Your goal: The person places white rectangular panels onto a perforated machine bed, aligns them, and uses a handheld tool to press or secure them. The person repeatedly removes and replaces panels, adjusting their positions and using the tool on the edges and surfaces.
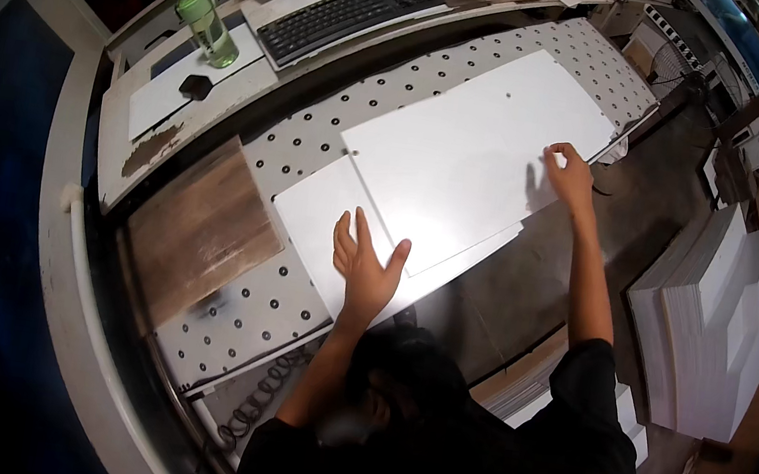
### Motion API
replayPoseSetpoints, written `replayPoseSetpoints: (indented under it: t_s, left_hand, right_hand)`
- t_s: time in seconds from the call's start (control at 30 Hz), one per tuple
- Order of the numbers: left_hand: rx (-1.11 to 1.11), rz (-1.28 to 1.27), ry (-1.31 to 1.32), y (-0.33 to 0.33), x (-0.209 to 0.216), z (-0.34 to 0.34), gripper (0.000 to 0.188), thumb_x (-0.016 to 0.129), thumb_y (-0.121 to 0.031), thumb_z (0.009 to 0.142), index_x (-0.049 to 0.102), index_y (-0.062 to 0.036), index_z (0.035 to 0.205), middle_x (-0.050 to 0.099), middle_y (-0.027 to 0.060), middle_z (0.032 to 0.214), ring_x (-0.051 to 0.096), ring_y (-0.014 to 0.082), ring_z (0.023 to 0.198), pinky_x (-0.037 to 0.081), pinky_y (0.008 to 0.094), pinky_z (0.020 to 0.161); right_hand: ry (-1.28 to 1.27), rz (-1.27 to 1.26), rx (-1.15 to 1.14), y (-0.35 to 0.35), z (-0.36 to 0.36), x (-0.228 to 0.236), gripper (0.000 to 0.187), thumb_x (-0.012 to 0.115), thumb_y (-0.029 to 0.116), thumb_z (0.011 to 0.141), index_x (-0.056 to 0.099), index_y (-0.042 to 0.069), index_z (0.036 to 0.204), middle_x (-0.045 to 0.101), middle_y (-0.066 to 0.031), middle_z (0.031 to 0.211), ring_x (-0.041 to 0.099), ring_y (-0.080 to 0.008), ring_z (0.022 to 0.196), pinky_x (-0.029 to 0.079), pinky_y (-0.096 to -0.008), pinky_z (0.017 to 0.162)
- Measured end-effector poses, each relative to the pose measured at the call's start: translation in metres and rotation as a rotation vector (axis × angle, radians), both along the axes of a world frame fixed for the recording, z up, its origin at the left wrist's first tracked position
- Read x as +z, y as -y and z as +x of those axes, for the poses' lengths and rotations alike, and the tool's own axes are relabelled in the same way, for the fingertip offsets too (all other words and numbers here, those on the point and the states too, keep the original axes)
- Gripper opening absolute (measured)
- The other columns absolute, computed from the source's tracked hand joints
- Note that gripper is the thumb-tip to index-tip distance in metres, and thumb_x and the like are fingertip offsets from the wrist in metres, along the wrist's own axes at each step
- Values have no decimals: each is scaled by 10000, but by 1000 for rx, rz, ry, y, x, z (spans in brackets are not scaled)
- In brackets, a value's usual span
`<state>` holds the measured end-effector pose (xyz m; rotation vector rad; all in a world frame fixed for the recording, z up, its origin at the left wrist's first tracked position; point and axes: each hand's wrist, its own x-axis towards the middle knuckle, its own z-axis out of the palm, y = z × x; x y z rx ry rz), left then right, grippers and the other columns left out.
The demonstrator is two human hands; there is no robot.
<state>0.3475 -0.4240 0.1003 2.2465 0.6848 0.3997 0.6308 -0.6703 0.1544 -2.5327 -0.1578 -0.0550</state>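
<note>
White panels [478, 145] lie by the spread left hand [367, 262] and curled right hand [569, 174] (grip unclear), keyboard [350, 20] lettering illegible

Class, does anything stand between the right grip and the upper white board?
Nothing visible does: the right grip is at the right end of the upper white board, with no object between. Whether they touch is unclear.

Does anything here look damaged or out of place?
Yes: a ragged brown patch on the pale desk, near its front left corner, looks like worn-off surface. The upper white panel sits offset on the lower white panel, perhaps deliberately.
</note>
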Motion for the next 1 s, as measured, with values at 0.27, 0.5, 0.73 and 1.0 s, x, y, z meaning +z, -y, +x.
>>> replayPoseSetpoints:
  t_s: [0.27,0.5,0.73,1.0]
  left_hand:
    - [66,-14,16,-24,-2,-47,668,709,-293,943,436,-57,1505,238,302,1571,239,471,1467,240,567,1183]
    - [273,38,67,-58,1,-95,524,721,-275,932,571,-108,1406,292,256,1565,262,426,1474,248,557,1188]
    - [571,263,-26,-123,-59,-179,574,719,-347,931,539,-149,1439,363,277,1525,298,455,1451,272,566,1169]
    - [901,231,-369,-192,-103,-231,883,622,-657,897,330,-194,1590,268,390,1556,205,528,1481,189,722,1126]
  right_hand:
    - [335,-150,523,-86,-98,-62,724,649,510,895,505,57,1442,449,-286,1488,394,-489,1401,294,-612,1147]
    - [434,-225,332,-80,-62,-97,514,566,221,977,488,43,1453,441,-234,1527,394,-454,1412,290,-588,1173]
    - [454,-254,288,-57,-6,-103,481,548,230,982,520,100,1445,477,-167,1529,422,-410,1413,302,-567,1179]
    - [502,-255,347,-36,18,-101,456,543,209,982,539,91,1422,492,-173,1511,430,-421,1400,332,-570,1157]
